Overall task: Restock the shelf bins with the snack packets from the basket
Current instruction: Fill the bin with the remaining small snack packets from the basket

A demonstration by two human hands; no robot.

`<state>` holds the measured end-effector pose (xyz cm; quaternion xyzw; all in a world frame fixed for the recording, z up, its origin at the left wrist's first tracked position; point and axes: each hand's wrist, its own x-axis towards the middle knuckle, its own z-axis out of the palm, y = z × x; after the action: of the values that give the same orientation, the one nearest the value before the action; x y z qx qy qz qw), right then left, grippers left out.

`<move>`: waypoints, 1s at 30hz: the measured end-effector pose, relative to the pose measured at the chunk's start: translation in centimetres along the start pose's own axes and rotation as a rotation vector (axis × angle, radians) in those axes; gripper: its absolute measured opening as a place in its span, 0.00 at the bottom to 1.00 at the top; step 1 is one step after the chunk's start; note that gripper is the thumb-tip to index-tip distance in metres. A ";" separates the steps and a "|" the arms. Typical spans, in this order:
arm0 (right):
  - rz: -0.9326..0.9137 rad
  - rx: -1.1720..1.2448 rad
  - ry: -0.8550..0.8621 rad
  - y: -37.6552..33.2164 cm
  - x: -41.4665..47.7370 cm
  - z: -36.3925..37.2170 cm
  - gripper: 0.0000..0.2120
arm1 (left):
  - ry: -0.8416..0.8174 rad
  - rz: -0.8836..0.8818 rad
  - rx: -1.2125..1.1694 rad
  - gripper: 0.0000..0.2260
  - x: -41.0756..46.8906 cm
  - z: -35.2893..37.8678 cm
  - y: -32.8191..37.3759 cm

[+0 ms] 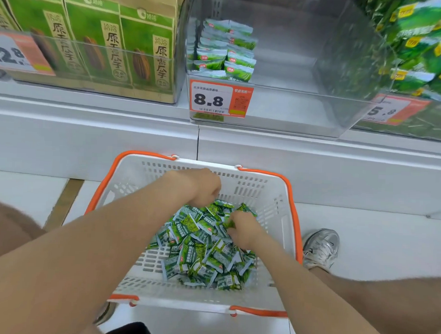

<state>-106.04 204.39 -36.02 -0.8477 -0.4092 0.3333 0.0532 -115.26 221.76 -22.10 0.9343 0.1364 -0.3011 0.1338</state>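
My right hand (244, 231) is curled knuckles-up on the heap of snack packets (201, 256), and a scrap of green wrapper shows pinched between its bent fingers and thumb. How many packets it has I cannot make out, because the fingertips are buried. My left hand (205, 188) is just beyond it and slightly to its left. Its fingers are bent down into the far edge of the same heap, with the tips hidden under the knuckles, so I cannot tell whether it holds anything or only touches the pile. Both forearms cross the near part of the heap and cover some of it.

The packets lie loose and jumbled directly under and around both hands. They fill the middle and right of the white basket (253, 190), whose orange handles lie folded down along the rim. A grey shoe (321, 247) stands outside the basket wall, off to the right of my right hand.

Well beyond the hands and higher up is the clear shelf bin (296, 114). A small stack of matching packets (224, 52) sits in its left rear corner, above a price tag (216, 99) reading 8.8. Green cartons (113, 45) stand to the left of that bin. To its right are blurred green bags (418, 48), cut off by the frame edge.
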 end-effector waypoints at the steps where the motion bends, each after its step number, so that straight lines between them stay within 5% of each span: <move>1: -0.016 0.107 0.048 -0.3 -0.3 -1.2 0.04 | 0.019 0.002 -0.015 0.12 -0.1 -0.4 0.0; 5: -0.086 0.615 0.156 -2.4 -2.4 -7.2 0.10 | 0.064 -0.031 -0.170 0.14 -0.7 -2.5 -1.1; 8: -0.135 0.917 0.218 -4.5 -4.2 -11.3 0.12 | 0.056 -0.037 -0.634 0.13 -2.2 -4.4 -1.5; 11: -0.230 0.958 0.227 -6.4 -5.9 -15.2 0.11 | 0.174 0.058 -0.953 0.07 -4.5 -6.7 -1.8; 14: -0.302 0.914 0.060 -7.6 -7.6 -18.9 0.13 | 0.267 0.135 -1.025 0.05 -7.2 -8.5 -1.6; 19: -0.448 0.725 -0.071 -9.3 -11.5 -23.9 0.14 | 0.629 0.227 -0.973 0.03 -10.9 -11.4 0.6; 22: -0.493 0.559 0.133 -10.3 -12.0 -26.4 0.12 | 1.021 0.239 -0.986 0.05 -11.2 -12.6 2.1; 25: -0.553 0.604 0.349 -10.8 -11.2 -28.1 0.20 | 1.460 0.065 -0.559 0.07 -10.6 -12.1 1.7; 30: -0.539 0.834 0.656 -11.5 -9.5 -29.9 0.11 | 1.442 -0.049 -0.059 0.10 -9.1 -10.5 -0.7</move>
<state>-99.66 210.51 -3.82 -0.6804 -0.4066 0.1614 0.5880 -117.13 224.31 -8.55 0.8932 0.2197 0.3913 0.0288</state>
